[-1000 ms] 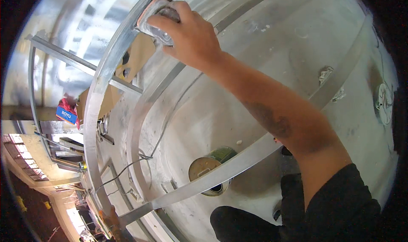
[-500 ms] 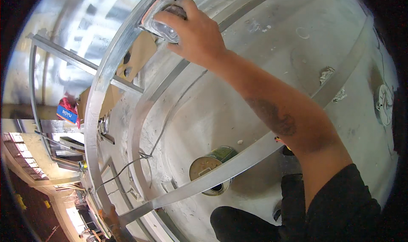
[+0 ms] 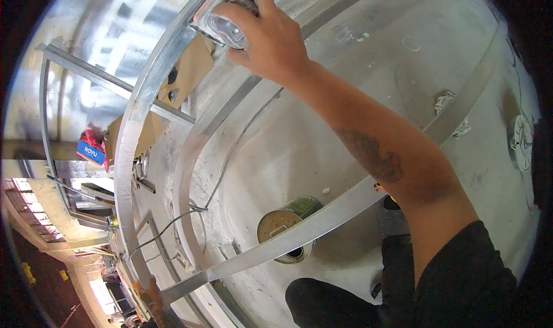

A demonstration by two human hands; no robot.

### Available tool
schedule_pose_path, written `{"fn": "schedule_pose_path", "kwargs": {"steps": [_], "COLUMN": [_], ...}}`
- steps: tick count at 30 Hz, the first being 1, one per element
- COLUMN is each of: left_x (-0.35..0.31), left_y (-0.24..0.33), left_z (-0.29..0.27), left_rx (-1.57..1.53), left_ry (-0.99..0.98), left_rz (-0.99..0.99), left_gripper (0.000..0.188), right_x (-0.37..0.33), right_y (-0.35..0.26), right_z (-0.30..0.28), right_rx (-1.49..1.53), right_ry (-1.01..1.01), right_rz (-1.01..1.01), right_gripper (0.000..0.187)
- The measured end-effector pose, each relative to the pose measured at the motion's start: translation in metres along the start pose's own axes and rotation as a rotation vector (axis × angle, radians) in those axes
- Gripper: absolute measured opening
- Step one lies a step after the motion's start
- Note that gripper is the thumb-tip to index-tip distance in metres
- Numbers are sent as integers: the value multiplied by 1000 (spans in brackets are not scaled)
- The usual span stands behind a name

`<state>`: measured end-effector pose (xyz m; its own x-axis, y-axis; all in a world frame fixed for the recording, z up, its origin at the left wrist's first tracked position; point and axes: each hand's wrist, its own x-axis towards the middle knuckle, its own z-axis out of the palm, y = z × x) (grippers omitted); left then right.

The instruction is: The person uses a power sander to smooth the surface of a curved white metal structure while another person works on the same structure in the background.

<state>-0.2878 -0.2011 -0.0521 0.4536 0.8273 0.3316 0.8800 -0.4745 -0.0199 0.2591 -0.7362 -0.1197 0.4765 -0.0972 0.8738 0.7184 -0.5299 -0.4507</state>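
Note:
My right hand (image 3: 271, 37) reaches up from the lower right and is closed over a small greyish pad with a pinkish edge (image 3: 222, 23). It presses the pad against the curved metal rail (image 3: 144, 97) of a frame, near the top of the view. The bare forearm runs diagonally down to a black sleeve (image 3: 472, 270). My left hand does not appear anywhere in the view.
A green tin can (image 3: 285, 230) stands on the grey concrete floor (image 3: 357, 57), partly behind a flat metal bar (image 3: 322, 224). Cardboard pieces (image 3: 190, 74) lie behind the rail. A thin cable (image 3: 173, 224) trails on the floor. A red and blue packet (image 3: 92, 149) sits at the left.
My right hand has slid the pad a little up and to the right along the rail. The can and frame have not moved.

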Motion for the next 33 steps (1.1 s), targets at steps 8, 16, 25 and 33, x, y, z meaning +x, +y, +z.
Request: {"fn": "schedule_pose_path", "kwargs": {"steps": [8, 16, 25, 33], "left_x": [1, 11, 13, 2], "left_y": [3, -28, -29, -4], "left_z": [-1, -3, -1, -11], "left_rx": [-91, 80, 18, 75], "left_ry": [-58, 127, 135, -37], "left_rz": [-43, 56, 37, -8], "left_gripper": [55, 57, 56, 95], "right_x": [-3, 1, -3, 3], "right_y": [0, -4, 2, 5], "right_z": [1, 4, 2, -4], "right_rx": [-32, 24, 27, 20], "right_ry": [-16, 12, -10, 10], "right_rz": [14, 13, 20, 16], "right_gripper": [73, 74, 74, 75]}}
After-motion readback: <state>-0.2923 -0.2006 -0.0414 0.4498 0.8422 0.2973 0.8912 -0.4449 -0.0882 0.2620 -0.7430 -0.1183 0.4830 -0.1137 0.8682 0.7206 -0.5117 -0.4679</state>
